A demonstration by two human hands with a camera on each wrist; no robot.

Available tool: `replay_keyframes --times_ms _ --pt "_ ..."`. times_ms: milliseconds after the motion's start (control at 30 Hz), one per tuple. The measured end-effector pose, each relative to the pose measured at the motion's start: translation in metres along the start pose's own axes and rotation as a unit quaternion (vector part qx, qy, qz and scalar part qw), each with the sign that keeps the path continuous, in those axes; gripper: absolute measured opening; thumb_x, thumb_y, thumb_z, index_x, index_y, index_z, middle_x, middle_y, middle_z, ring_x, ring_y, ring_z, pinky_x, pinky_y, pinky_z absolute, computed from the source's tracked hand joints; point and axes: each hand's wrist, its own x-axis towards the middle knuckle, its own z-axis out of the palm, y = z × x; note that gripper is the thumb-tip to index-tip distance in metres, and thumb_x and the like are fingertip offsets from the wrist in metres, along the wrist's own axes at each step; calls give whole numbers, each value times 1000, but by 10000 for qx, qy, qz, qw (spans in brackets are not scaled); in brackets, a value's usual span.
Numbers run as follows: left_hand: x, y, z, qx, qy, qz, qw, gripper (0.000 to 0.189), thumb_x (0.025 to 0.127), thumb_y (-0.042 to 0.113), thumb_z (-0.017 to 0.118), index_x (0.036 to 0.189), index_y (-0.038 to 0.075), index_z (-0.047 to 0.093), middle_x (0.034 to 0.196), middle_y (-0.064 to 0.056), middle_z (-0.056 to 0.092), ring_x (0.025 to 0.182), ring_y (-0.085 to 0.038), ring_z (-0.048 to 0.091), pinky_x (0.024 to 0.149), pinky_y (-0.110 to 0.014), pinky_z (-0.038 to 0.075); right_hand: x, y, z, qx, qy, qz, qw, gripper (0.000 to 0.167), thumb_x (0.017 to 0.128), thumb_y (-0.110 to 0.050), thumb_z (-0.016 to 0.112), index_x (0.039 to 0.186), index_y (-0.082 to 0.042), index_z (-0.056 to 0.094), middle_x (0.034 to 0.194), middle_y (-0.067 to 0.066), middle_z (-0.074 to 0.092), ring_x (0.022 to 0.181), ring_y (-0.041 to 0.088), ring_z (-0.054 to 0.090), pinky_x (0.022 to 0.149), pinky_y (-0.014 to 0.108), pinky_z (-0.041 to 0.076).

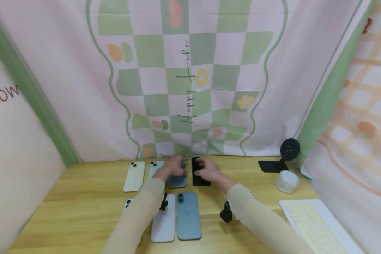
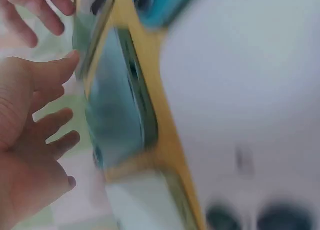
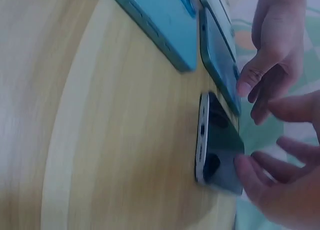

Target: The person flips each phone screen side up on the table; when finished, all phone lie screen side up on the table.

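Note:
Above a blue phone in the back row is my left hand, fingers spread, hiding the phone's upper part. My right hand reaches over a phone with a black glossy face, just right of the blue one. In the right wrist view my right thumb meets the edge of that black-faced phone, and the other fingers stay apart. The left hand shows beside the blue phone there. Further left lie a light blue phone and a cream phone.
In the front row are a teal phone, a white phone and another white phone mostly hidden by my left sleeve. At right are a black stand, a round white container and a keyboard. A patterned curtain hangs behind the table.

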Motion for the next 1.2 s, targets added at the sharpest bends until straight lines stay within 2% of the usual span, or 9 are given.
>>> replay_keyframes --times_ms 133,267,333,400,733,833,933,1067,1200 --pt "-6 -20 -5 147 -44 -326 9993 66 92 30 78 152 20 54 160 -8 51 151 -37 41 128 -65 23 -1 -9 15 -385 -358 -637 9966 57 94 -9 72 148 -2 53 136 26 65 120 41 65 102 52 56" --pt "-14 -32 -8 91 -58 -605 9981 67 93 32 77 154 19 52 164 -13 44 156 -38 32 128 -65 23 -2 -15 34 -1001 -863 -1186 9841 58 93 -11 73 148 -6 55 147 23 60 130 38 62 108 52 54" --pt "-18 -35 -10 -12 -53 -648 9979 66 93 31 76 154 18 52 165 -14 41 157 -38 30 128 -67 23 -1 -18 41 -1212 -1063 -1416 9767 59 91 -12 75 146 -6 56 158 24 50 145 41 50 117 55 47" --pt "-19 -38 -11 -163 -78 -632 9978 66 94 28 74 154 18 51 166 -15 39 158 -37 29 128 -69 20 -1 -19 47 -1374 -1176 -1540 9714 58 90 -13 76 144 -6 58 159 25 47 147 43 47 119 56 45" --pt "-22 -40 -14 -426 -145 -579 9973 68 92 24 75 155 18 50 167 -16 37 159 -38 27 129 -70 12 1 -24 58 -1940 -1071 -1242 9672 53 91 -16 77 140 -5 62 160 27 45 145 47 49 118 57 46" --pt "-20 -39 -15 -505 -6 -574 9971 63 91 17 72 151 16 54 164 -17 42 155 -38 34 128 -69 19 1 -25 57 -1875 -1082 -1239 9684 50 92 -14 76 140 -5 64 160 27 44 145 47 48 118 57 45" --pt "-17 -39 -15 -716 162 -505 9960 58 88 7 62 146 10 59 157 -19 50 148 -38 42 127 -62 29 0 -26 57 -1889 -1108 -1302 9670 48 94 -14 74 139 -5 63 160 28 44 146 46 48 118 57 46" --pt "-11 -42 -13 -1096 382 -370 9926 58 81 1 51 138 4 62 147 -22 58 140 -40 49 122 -53 40 -1 -25 57 -2238 -1215 -1429 9564 51 98 -17 70 146 -7 57 162 26 42 147 44 46 118 56 46" --pt "-5 -45 -12 -1820 496 -442 9811 62 76 -2 48 136 2 60 143 -21 62 138 -39 54 117 -49 46 -1 -23 55 -2483 -1429 -1443 9472 56 103 -22 64 155 -12 49 167 23 36 151 42 42 121 54 44"
